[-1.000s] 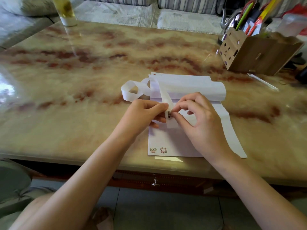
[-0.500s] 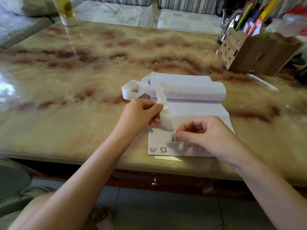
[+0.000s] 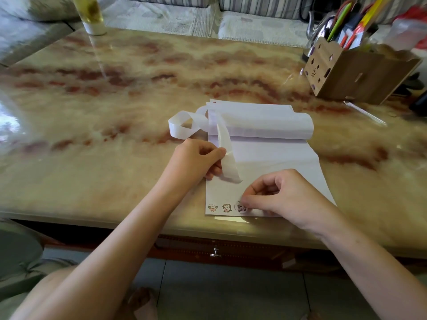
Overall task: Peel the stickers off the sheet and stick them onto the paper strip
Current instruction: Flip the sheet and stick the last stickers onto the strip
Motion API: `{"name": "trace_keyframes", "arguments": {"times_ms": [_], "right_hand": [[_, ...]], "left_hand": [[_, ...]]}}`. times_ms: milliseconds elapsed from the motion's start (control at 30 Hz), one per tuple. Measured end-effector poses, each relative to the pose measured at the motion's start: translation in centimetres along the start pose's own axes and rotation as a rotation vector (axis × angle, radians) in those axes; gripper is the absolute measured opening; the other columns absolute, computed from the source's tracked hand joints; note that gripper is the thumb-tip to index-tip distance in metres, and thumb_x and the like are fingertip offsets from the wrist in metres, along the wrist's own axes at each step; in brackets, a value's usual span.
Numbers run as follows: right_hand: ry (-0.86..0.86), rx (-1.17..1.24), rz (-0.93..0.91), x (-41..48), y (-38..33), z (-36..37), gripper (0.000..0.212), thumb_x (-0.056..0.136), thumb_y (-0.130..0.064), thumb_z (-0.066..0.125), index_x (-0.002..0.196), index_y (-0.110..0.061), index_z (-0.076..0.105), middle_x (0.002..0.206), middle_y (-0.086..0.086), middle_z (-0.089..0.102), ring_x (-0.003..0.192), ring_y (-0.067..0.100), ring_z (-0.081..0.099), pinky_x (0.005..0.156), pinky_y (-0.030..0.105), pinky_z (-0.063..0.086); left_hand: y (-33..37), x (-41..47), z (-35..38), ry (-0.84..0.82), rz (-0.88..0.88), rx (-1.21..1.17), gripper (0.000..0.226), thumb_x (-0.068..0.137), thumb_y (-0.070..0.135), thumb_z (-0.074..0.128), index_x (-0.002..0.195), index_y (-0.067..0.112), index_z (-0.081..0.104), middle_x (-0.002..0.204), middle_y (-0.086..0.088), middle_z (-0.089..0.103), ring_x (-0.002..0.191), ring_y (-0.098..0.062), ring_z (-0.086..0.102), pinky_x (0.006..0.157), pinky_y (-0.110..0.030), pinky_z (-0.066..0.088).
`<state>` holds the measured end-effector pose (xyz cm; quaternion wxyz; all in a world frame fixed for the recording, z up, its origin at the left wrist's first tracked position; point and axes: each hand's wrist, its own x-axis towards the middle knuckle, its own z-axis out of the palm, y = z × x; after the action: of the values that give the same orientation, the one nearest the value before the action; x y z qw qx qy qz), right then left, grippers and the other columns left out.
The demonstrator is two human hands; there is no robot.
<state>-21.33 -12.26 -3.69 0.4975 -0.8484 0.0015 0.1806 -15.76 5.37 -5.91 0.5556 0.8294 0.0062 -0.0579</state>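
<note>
A white paper sheet (image 3: 272,162) lies on the marble table, its top pages rolled back. My left hand (image 3: 196,159) pinches a curling white glossy strip (image 3: 227,155) that loops away to the left. Two small cartoon stickers (image 3: 219,207) sit in a row at the sheet's near-left corner. My right hand (image 3: 282,195) holds a third sticker (image 3: 241,207) between its fingertips and sets it down on the sheet just right of those two.
A wooden organiser (image 3: 355,72) full of pens stands at the back right, with a clear pen (image 3: 365,113) lying in front of it. A glass (image 3: 91,15) stands at the far left edge. The table's near edge (image 3: 138,224) runs just below the sheet.
My right hand came away from the strip with a sticker and moved down and toward me to the sheet's bottom row. My left hand kept its hold on the strip.
</note>
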Motion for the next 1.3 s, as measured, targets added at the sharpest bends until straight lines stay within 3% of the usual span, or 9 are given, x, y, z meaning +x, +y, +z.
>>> {"name": "trace_keyframes", "arguments": {"times_ms": [67,133,233,367,567,767,900,1033,1300], "right_hand": [[0.005,-0.017,-0.01,-0.1,-0.1,0.1,0.007,0.072,-0.021,0.079,0.071,-0.015,0.076,0.072,0.001,0.073,0.064,0.008,0.061,0.065,0.028,0.047],[0.023,-0.043,-0.011,-0.1,0.0,0.2,0.006,0.074,-0.021,0.079,0.071,-0.016,0.076,0.074,0.001,0.073,0.067,0.013,0.064,0.066,0.032,0.049],[0.044,-0.082,-0.017,-0.2,0.0,0.3,0.006,0.075,-0.022,0.078,0.072,-0.017,0.076,0.075,0.0,0.073,0.076,0.017,0.066,0.069,0.033,0.052],[0.064,-0.118,-0.031,-0.2,0.1,0.5,0.007,0.076,-0.022,0.077,0.072,-0.017,0.075,0.074,-0.004,0.072,0.071,0.009,0.064,0.064,0.025,0.05],[0.093,-0.142,-0.046,-0.3,0.4,0.7,0.007,0.076,-0.021,0.077,0.071,-0.019,0.072,0.072,-0.006,0.071,0.065,0.005,0.062,0.061,0.024,0.049],[0.106,-0.168,-0.045,-0.3,0.3,0.9,0.007,0.077,-0.022,0.076,0.072,-0.02,0.072,0.07,-0.01,0.07,0.064,-0.001,0.061,0.059,0.019,0.048],[0.123,-0.193,-0.048,-0.4,0.3,1.1,0.007,0.077,-0.023,0.076,0.072,-0.021,0.071,0.07,-0.008,0.07,0.067,0.005,0.063,0.064,0.027,0.053],[0.143,-0.22,-0.058,-0.5,0.3,1.3,0.008,0.077,-0.025,0.075,0.072,-0.023,0.069,0.071,-0.009,0.069,0.069,0.008,0.063,0.066,0.03,0.053],[0.148,-0.283,-0.082,-0.6,0.5,1.4,0.007,0.079,-0.027,0.074,0.076,-0.025,0.068,0.073,-0.01,0.068,0.068,0.005,0.061,0.059,0.018,0.048]], "left_hand": [[0.1,0.0,0.0,0.001,0.001,0.013,0.026,0.093,0.024,0.058,0.076,0.009,0.073,0.066,-0.003,0.072,0.07,-0.028,0.068,0.07,-0.034,0.057],[0.1,-0.1,0.0,-0.001,0.002,0.024,0.027,0.093,0.025,0.058,0.078,0.008,0.073,0.067,-0.003,0.073,0.077,-0.033,0.069,0.074,-0.041,0.057],[0.2,-0.1,0.0,0.0,-0.002,0.016,0.026,0.093,0.024,0.058,0.077,0.008,0.072,0.068,-0.004,0.073,0.08,-0.034,0.069,0.076,-0.04,0.057],[0.2,-0.2,0.0,-0.003,-0.001,0.028,0.026,0.093,0.024,0.058,0.078,0.009,0.073,0.067,-0.003,0.073,0.077,-0.032,0.069,0.075,-0.037,0.057],[0.2,-0.3,-0.1,-0.004,0.002,0.052,0.027,0.093,0.025,0.058,0.077,0.008,0.073,0.067,-0.003,0.073,0.076,-0.033,0.069,0.078,-0.048,0.056],[0.3,-0.3,-0.1,-0.004,-0.011,0.069,0.027,0.093,0.026,0.058,0.078,0.009,0.073,0.063,-0.001,0.072,0.06,-0.017,0.062,0.077,-0.046,0.056],[0.4,-0.3,-0.1,-0.006,-0.007,0.062,0.027,0.093,0.026,0.058,0.078,0.008,0.073,0.068,-0.004,0.073,0.074,-0.031,0.069,0.079,-0.047,0.057],[0.4,-0.4,-0.1,-0.003,-0.006,0.077,0.027,0.093,0.027,0.058,0.078,0.01,0.073,0.067,-0.003,0.073,0.075,-0.032,0.069,0.076,-0.053,0.057],[0.6,-0.5,-0.1,0.001,-0.023,0.074,0.026,0.092,0.026,0.058,0.078,0.01,0.073,0.069,-0.004,0.073,0.079,-0.033,0.069,0.075,-0.056,0.056]]}}
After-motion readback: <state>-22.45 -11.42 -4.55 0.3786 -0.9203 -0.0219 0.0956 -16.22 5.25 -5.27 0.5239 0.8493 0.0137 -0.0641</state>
